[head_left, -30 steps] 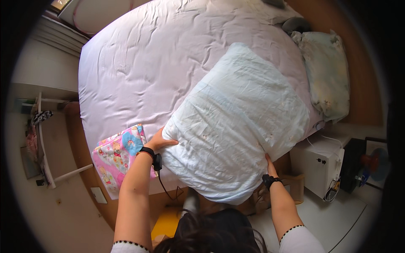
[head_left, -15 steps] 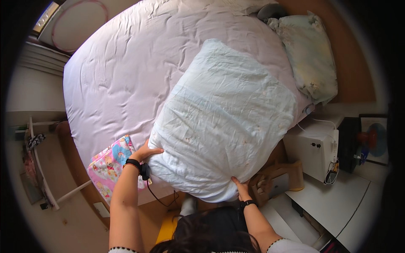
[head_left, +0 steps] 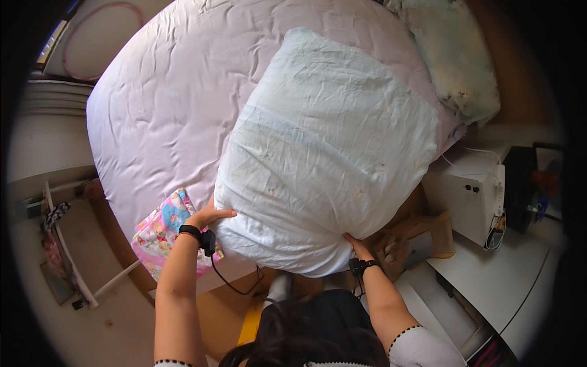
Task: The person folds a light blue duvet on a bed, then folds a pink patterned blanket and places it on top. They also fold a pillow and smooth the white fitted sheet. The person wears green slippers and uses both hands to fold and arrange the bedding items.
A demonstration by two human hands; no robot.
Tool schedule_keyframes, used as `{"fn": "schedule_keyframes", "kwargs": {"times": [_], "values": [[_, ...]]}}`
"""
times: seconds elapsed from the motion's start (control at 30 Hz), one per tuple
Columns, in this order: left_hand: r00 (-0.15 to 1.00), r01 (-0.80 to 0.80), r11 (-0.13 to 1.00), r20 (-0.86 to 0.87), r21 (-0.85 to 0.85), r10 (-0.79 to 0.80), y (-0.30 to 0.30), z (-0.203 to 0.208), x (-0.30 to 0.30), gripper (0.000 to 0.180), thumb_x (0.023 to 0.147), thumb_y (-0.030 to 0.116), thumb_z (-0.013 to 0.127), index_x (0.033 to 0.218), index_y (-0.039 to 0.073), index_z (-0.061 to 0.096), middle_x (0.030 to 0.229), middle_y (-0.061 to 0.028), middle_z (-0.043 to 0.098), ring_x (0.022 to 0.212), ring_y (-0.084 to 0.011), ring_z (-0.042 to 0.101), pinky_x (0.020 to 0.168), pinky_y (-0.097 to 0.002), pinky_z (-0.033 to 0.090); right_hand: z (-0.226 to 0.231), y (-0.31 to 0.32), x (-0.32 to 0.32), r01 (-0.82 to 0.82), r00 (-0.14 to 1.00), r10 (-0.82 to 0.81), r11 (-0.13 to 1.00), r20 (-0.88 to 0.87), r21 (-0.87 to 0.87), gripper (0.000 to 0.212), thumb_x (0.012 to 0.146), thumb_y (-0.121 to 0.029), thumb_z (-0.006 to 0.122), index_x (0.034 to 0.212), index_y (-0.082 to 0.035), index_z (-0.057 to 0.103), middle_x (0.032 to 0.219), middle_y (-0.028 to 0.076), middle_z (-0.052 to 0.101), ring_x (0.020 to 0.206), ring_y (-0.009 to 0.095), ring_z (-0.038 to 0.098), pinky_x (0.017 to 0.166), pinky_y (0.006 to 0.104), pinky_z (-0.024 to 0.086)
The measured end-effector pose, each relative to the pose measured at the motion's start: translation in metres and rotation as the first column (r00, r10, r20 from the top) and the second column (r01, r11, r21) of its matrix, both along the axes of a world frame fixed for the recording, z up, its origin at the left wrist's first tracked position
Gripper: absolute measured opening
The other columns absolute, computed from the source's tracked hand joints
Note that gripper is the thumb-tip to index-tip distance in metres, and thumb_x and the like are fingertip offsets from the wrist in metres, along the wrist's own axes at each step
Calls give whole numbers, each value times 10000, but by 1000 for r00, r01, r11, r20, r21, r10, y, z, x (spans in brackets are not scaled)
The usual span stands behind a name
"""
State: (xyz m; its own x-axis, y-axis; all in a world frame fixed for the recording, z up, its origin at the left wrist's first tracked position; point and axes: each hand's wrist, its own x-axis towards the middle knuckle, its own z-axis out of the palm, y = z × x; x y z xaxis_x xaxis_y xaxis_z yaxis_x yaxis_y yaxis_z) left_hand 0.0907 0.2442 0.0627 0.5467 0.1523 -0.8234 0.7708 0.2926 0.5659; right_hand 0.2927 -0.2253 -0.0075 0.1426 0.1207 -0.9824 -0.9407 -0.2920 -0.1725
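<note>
A pale blue-white folded quilt (head_left: 324, 147) lies at a slant on the near half of the bed, its near end bulging over the bed's edge. At its near left edge my left hand (head_left: 210, 215) grips the quilt, with the thumb on top and the other fingers mostly hidden beneath. My right hand (head_left: 359, 246) holds the quilt's near right edge, thumb over the cloth and fingers tucked under. Beside my left wrist, a pink patterned folded cloth (head_left: 160, 229) rests on the bed, partly covered by my forearm.
The bed's pale pink sheet (head_left: 165, 98) is wrinkled. A floral pillow (head_left: 458, 67) sits at the far right. On the right are a white cabinet (head_left: 465, 196) with cables, a brown box (head_left: 443, 235) and a white surface (head_left: 501, 275). A rack (head_left: 67, 244) stands left.
The view has shifted, so the bed and pillow appear higher. Both hands keep their grip, and the quilt's near end appears slightly farther from my body.
</note>
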Motion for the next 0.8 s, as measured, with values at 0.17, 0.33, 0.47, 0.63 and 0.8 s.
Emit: {"fn": "schedule_keyframes", "kwargs": {"times": [0.17, 0.33, 0.47, 0.63, 0.8], "values": [[994, -67, 986, 91, 153, 54, -9, -23, -4, 994, 656, 218, 888, 1471, 44, 346, 1379, -104, 527, 1254, -227, 490, 1071, -355, 369, -24, -15, -2, -9, 990, 11, 1000, 138, -17, 843, 733, -307, 856, 1417, -44, 440, 1342, 110, 557, 1186, 285, 545, 1002, 382, 445], [995, -100, 994, 14, 32, 100, -12, -17, -7, 838, 714, 177, 844, 1423, 27, 423, 1301, -96, 590, 1162, -220, 558, 1013, -343, 422, -16, -12, -2, -12, 985, 24, 998, 172, -69, 833, 715, -363, 859, 1385, -35, 488, 1303, 106, 576, 1121, 270, 572, 950, 357, 459], [988, -153, 987, -1, -44, 154, -21, 7, -11, 725, 724, 231, 847, 1328, -7, 526, 1194, -107, 649, 1051, -210, 611, 928, -336, 470, 0, -11, -5, 57, 991, -54, 998, 124, -24, 757, 741, -362, 829, 1344, -20, 524, 1236, 122, 610, 1083, 269, 585, 955, 347, 448], [979, -90, 995, 188, 36, 81, -38, 56, -15, 677, 764, 258, 816, 1313, -26, 538, 1203, -101, 643, 1064, -196, 596, 937, -333, 463, 18, -48, 1, 116, 955, -97, 992, 280, -53, 692, 744, -396, 765, 1284, -13, 564, 1185, 123, 637, 1066, 285, 594, 931, 376, 472], [949, -27, 1000, 315, -7, 27, -70, 133, -14, 712, 783, 166, 795, 1385, -26, 469, 1339, -111, 571, 1201, -187, 531, 1044, -334, 410, 128, -97, 50, 2, 955, -75, 970, 288, 244, 565, 919, -465, 522, 1234, 1, 582, 1124, 116, 655, 1003, 255, 619, 886, 384, 496]]}}
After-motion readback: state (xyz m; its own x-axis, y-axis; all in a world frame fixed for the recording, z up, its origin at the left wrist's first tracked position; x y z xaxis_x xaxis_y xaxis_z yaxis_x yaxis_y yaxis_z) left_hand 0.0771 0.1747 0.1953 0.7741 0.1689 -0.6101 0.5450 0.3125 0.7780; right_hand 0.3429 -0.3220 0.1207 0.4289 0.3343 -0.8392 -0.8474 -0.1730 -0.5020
